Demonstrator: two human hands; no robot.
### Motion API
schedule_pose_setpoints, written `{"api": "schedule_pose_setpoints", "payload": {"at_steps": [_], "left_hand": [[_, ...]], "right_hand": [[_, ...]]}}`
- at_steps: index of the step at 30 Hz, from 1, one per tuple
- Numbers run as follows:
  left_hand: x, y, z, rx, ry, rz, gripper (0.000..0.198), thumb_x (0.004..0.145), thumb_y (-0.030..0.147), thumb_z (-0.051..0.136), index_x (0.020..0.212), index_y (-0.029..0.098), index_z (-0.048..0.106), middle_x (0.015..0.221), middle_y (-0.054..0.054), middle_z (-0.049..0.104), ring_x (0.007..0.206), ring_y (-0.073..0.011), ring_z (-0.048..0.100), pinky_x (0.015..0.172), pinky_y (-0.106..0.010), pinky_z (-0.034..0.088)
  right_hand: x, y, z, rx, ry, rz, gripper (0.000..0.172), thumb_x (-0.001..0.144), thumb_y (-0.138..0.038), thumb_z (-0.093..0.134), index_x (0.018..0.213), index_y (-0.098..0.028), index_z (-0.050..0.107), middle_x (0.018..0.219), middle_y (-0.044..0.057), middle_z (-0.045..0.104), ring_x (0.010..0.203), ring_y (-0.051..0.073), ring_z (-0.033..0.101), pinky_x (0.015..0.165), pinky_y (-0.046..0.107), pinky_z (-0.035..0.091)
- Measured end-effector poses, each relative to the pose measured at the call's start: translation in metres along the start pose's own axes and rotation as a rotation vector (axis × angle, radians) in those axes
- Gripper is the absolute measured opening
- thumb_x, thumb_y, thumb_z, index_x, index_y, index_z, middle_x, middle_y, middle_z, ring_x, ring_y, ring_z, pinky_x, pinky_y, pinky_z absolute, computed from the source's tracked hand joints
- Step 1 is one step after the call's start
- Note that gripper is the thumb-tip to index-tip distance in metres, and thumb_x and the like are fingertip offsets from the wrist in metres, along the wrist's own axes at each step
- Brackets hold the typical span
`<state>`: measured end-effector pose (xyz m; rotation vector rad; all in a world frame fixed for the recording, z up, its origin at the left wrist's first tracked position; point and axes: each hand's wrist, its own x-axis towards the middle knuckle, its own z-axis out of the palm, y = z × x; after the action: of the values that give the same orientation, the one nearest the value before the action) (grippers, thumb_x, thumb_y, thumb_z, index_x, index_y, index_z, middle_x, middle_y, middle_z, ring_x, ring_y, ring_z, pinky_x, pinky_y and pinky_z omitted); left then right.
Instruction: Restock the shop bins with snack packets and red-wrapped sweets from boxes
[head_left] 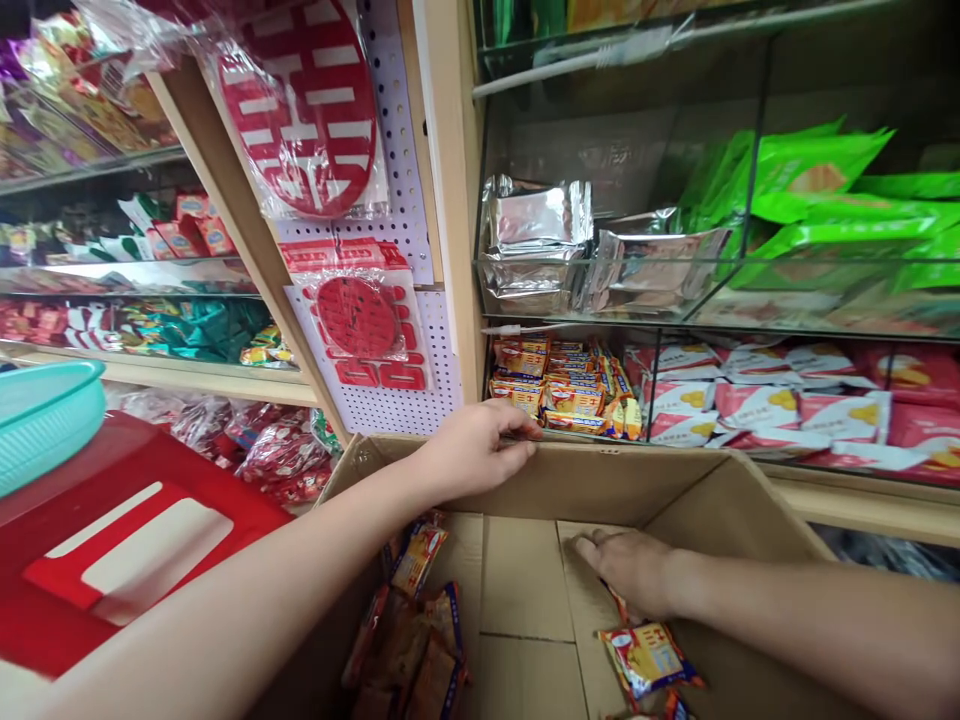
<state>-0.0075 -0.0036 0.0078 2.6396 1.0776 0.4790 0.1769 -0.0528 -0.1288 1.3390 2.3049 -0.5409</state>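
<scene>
My left hand (476, 450) grips the far rim of an open cardboard box (675, 490), fingers curled over the edge. My right hand (626, 570) reaches down inside the box, palm down, fingers closed over small snack packets on the box floor. A red and yellow packet (646, 658) lies just below that hand. More packets of the same kind (416, 620) are piled at the box's left inner side.
Glass shelf compartments behind the box hold orange packets (559, 385), red and white packets (780, 405), silver packs (536, 235) and green bags (825, 190). A pegboard with red decorations (360, 320) stands left of them. A red stool (120, 540) and a teal basket (45, 420) are at the left.
</scene>
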Motion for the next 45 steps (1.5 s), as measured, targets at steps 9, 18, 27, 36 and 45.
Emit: {"api": "schedule_pose_setpoints", "payload": {"at_steps": [9, 18, 27, 36, 45], "left_hand": [[-0.003, 0.004, -0.002, -0.113, 0.047, -0.032, 0.022, 0.077, 0.023, 0.047, 0.092, 0.016, 0.061, 0.083, -0.003, 0.062, 0.072, -0.0125, 0.054, 0.067, -0.026, 0.044], [-0.016, 0.020, 0.010, -0.933, -0.115, -0.048, 0.064, 0.071, 0.021, 0.061, 0.125, 0.023, 0.027, 0.111, -0.009, 0.049, 0.088, -0.0131, 0.055, 0.072, -0.027, 0.047], [-0.006, 0.018, 0.007, -1.052, 0.012, -0.194, 0.066, 0.064, 0.012, 0.067, 0.120, 0.021, 0.033, 0.090, -0.002, 0.054, 0.079, -0.0112, 0.057, 0.071, -0.026, 0.047], [-0.007, 0.018, 0.009, -1.048, -0.042, -0.148, 0.063, 0.069, 0.008, 0.060, 0.123, 0.024, 0.032, 0.097, -0.005, 0.054, 0.085, -0.0133, 0.057, 0.075, -0.027, 0.048], [-0.009, 0.019, 0.005, -1.201, -0.143, -0.159, 0.076, 0.072, 0.006, 0.055, 0.130, 0.037, 0.018, 0.109, -0.005, 0.045, 0.082, -0.0117, 0.055, 0.070, -0.027, 0.050]], "right_hand": [[-0.017, -0.009, -0.038, 0.016, 0.281, -0.142, 0.016, 0.059, -0.025, 0.067, 0.071, -0.013, 0.065, 0.061, 0.005, 0.062, 0.055, 0.017, 0.058, 0.045, 0.023, 0.038], [-0.048, -0.007, -0.088, 1.253, 0.721, -0.283, 0.031, 0.072, -0.044, 0.056, 0.082, -0.017, 0.044, 0.067, -0.002, 0.055, 0.048, 0.007, 0.051, 0.043, 0.020, 0.043], [-0.053, 0.000, -0.092, 1.449, 0.861, -0.277, 0.030, 0.074, -0.044, 0.054, 0.079, -0.016, 0.048, 0.060, -0.001, 0.055, 0.049, 0.008, 0.052, 0.040, 0.017, 0.041], [-0.050, 0.007, -0.088, 1.313, 0.881, -0.263, 0.032, 0.077, -0.049, 0.048, 0.088, -0.019, 0.049, 0.063, -0.002, 0.053, 0.049, 0.009, 0.051, 0.038, 0.018, 0.041], [-0.054, 0.003, -0.086, 1.240, 0.933, -0.180, 0.034, 0.080, -0.051, 0.040, 0.068, -0.020, 0.047, 0.053, -0.002, 0.049, 0.046, 0.009, 0.050, 0.037, 0.019, 0.042]]}}
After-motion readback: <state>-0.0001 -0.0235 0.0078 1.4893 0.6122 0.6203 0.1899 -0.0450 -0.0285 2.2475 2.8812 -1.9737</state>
